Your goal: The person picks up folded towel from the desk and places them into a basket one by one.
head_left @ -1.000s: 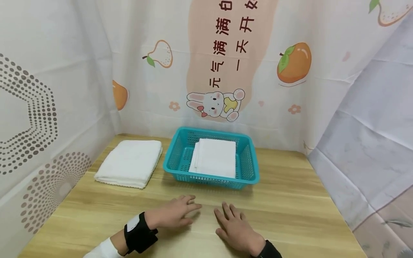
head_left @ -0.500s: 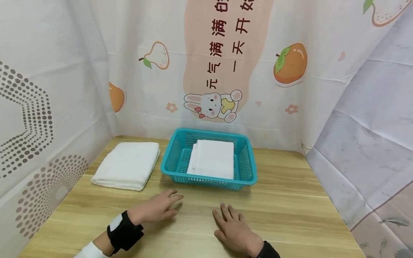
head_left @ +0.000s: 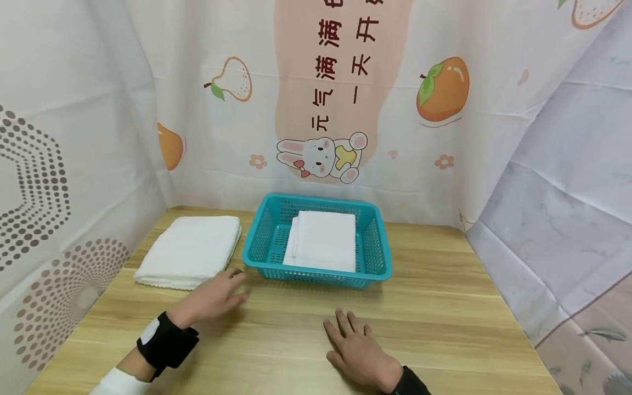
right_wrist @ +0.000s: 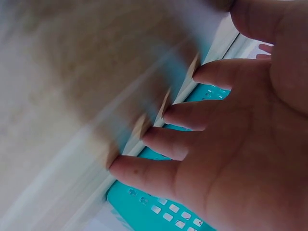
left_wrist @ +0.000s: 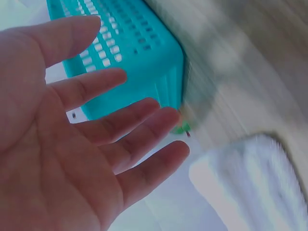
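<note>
A folded white towel (head_left: 192, 249) lies at the left of the table, its thick edge also visible in the left wrist view. My left hand (head_left: 212, 299) is near that towel's front right corner; in the left wrist view its fingers are spread and its palm holds nothing. A teal plastic basket (head_left: 250, 249) stands at the back middle, with a smaller folded white cloth (head_left: 326, 241) inside. On the bare wood in front of the basket, my right hand (head_left: 360, 351) rests with fingertips touching the tabletop and fingers extended.
The wooden table (head_left: 434, 307) ends at a printed curtain (head_left: 222, 137) along the back. More fabric hangs at the left and right sides. Black bands (head_left: 165, 343) with cameras sit on the wrists.
My left hand has moved left and forward, from the middle of the table to the front corner of the folded towel. The right hand has stayed put. The head view has shifted slightly.
</note>
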Action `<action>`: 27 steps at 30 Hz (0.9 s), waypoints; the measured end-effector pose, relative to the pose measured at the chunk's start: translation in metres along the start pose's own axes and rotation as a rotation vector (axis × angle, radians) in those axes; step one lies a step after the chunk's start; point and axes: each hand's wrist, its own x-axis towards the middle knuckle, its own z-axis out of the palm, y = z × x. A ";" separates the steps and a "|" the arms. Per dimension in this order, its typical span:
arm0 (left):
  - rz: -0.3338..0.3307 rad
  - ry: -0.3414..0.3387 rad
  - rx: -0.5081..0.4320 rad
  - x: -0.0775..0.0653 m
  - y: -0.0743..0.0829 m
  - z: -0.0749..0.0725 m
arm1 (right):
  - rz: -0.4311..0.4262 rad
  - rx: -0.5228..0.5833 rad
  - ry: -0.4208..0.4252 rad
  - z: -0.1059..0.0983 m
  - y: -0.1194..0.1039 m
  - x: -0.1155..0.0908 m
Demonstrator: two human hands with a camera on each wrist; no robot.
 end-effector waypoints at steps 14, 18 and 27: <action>-0.124 0.134 0.047 -0.002 -0.023 -0.012 | -0.007 0.010 0.005 0.000 0.000 0.001; -0.172 0.136 0.032 -0.001 -0.031 -0.016 | -0.005 0.002 -0.004 -0.001 0.000 0.002; -0.251 0.177 -0.014 -0.004 -0.050 -0.025 | -0.012 -0.005 -0.002 -0.002 0.000 0.001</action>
